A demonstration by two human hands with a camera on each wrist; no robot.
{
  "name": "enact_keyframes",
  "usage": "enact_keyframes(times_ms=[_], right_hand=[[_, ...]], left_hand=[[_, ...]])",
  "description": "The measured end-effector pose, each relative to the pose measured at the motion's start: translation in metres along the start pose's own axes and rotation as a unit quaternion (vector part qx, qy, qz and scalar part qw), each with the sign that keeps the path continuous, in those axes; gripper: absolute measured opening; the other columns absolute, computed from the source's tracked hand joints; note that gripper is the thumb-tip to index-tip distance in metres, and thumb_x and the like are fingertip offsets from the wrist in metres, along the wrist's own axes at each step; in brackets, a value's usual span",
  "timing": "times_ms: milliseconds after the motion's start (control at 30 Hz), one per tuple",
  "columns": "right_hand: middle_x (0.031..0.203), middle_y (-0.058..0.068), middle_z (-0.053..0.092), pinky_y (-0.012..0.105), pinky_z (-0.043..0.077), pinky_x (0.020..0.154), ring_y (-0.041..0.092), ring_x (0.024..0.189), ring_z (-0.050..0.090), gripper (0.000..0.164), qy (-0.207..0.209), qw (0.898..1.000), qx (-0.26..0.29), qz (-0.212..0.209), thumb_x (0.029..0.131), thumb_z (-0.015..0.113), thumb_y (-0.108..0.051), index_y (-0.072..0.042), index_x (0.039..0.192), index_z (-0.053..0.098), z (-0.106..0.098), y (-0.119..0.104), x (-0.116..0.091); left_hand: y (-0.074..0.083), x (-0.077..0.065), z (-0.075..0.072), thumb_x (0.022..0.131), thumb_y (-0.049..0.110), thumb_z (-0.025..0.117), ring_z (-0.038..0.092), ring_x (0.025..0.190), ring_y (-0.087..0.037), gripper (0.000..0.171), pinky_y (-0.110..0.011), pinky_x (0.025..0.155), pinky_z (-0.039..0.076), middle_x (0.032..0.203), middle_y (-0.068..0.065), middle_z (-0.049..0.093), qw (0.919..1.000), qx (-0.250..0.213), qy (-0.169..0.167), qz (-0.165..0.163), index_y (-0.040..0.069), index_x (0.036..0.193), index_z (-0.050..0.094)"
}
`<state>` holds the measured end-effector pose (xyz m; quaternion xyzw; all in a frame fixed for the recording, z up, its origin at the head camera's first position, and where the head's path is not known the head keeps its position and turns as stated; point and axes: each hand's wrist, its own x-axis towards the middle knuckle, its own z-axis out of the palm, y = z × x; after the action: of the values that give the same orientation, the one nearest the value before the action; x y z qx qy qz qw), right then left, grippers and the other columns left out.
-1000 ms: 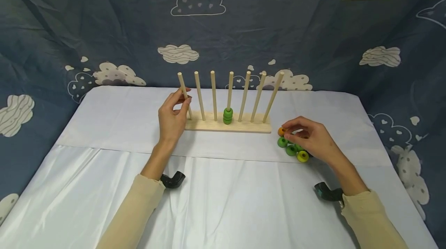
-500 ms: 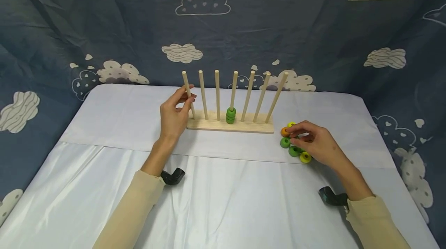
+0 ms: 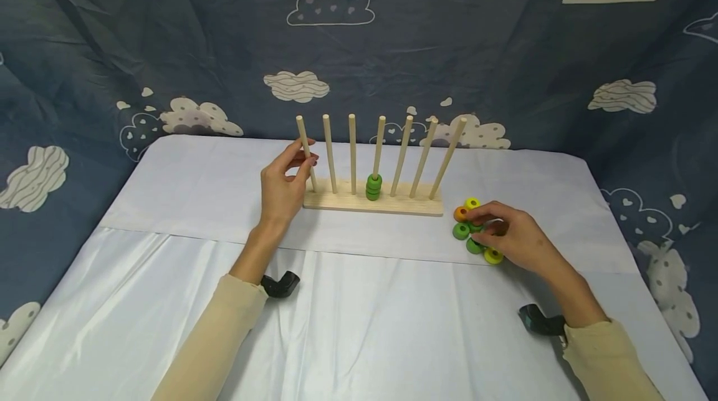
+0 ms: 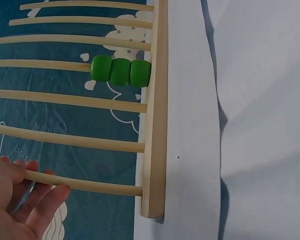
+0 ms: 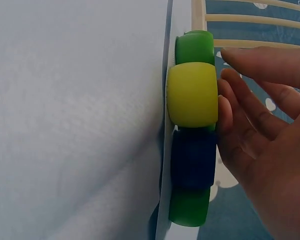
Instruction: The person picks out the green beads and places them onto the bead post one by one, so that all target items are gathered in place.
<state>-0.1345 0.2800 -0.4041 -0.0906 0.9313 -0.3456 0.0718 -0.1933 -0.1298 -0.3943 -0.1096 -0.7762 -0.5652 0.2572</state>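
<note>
My left hand (image 3: 282,188) holds the leftmost peg of a wooden peg stand (image 3: 373,204), fingers and thumb around its upper part; the left wrist view shows the hand (image 4: 27,200) at that peg (image 4: 90,185). Three green beads (image 3: 373,187) are stacked on the middle peg. To the right of the stand, my right hand (image 3: 518,237) hovers over a cluster of loose beads. In the right wrist view its thumb and fingers are apart beside a yellow bead (image 5: 192,95), a dark blue bead (image 5: 192,157) and green beads (image 5: 190,207). No bead shows between the fingertips.
An orange bead (image 3: 460,214) and a yellow bead (image 3: 472,202) lie at the far side of the cluster. White cloth (image 3: 359,314) covers the table. A dark cloud-patterned curtain (image 3: 449,45) hangs behind.
My right hand has drawn slightly back and rightward over the cluster, uncovering the far yellow bead and more of the orange and green ones. My left hand stays at the same peg.
</note>
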Motion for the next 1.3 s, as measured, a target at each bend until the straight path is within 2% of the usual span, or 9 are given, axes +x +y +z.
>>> enact_keyframes(times_ms=[200, 633, 867, 1100, 1300], right_hand=[[0.127, 0.018, 0.069, 0.011, 0.052, 0.079, 0.03, 0.104, 0.065, 0.042, -0.004, 1.0, -0.008, 0.005, 0.089, 0.078, 0.0, -0.01, 0.129, 0.068, 0.0016, 0.0008, 0.0004], [0.124, 0.015, 0.069, 0.009, 0.05, 0.077, 0.03, 0.104, 0.065, 0.04, 0.012, 1.0, -0.018, 0.01, 0.088, 0.08, -0.002, -0.012, 0.126, 0.07, -0.0008, 0.0014, 0.0004], [0.121, 0.014, 0.07, 0.015, 0.051, 0.075, 0.026, 0.098, 0.061, 0.041, 0.003, 1.0, -0.015, 0.008, 0.087, 0.082, -0.006, -0.011, 0.126, 0.07, 0.0027, 0.0, 0.0], [0.118, 0.014, 0.071, 0.018, 0.048, 0.075, 0.026, 0.098, 0.06, 0.041, 0.013, 0.999, -0.034, -0.001, 0.086, 0.084, -0.006, -0.011, 0.124, 0.07, 0.0046, -0.0003, 0.0006], [0.119, 0.014, 0.07, 0.019, 0.048, 0.077, 0.026, 0.099, 0.06, 0.04, 0.015, 0.999, -0.045, 0.005, 0.088, 0.084, -0.011, -0.011, 0.125, 0.07, 0.0076, -0.0022, 0.0003]], left_hand=[[0.0005, -0.001, 0.0002, 0.099, 0.002, 0.068, 0.075, 0.096, -0.032, 0.026, -0.011, 0.068, 0.059, 0.102, -0.02, 0.078, 0.9999, -0.006, -0.001, -0.008, 0.003, 0.125, 0.072], [-0.0005, 0.0015, 0.0042, 0.099, 0.005, 0.07, 0.075, 0.096, -0.031, 0.027, -0.012, 0.07, 0.059, 0.102, -0.019, 0.078, 0.9998, -0.014, -0.001, -0.01, 0.007, 0.125, 0.073], [-0.0004, -0.0002, 0.0009, 0.098, 0.003, 0.07, 0.075, 0.096, -0.029, 0.025, -0.011, 0.067, 0.058, 0.102, -0.018, 0.078, 0.9998, -0.008, 0.008, -0.016, 0.005, 0.123, 0.073], [-0.0037, 0.0007, 0.0016, 0.099, 0.004, 0.069, 0.075, 0.096, -0.032, 0.024, -0.009, 0.069, 0.058, 0.103, -0.019, 0.078, 0.9998, -0.012, 0.011, -0.013, 0.004, 0.123, 0.073], [-0.0044, 0.0005, 0.0051, 0.098, 0.0, 0.069, 0.075, 0.097, -0.038, 0.026, -0.006, 0.067, 0.055, 0.104, -0.025, 0.077, 0.9996, -0.008, 0.016, -0.02, -0.001, 0.123, 0.072]])
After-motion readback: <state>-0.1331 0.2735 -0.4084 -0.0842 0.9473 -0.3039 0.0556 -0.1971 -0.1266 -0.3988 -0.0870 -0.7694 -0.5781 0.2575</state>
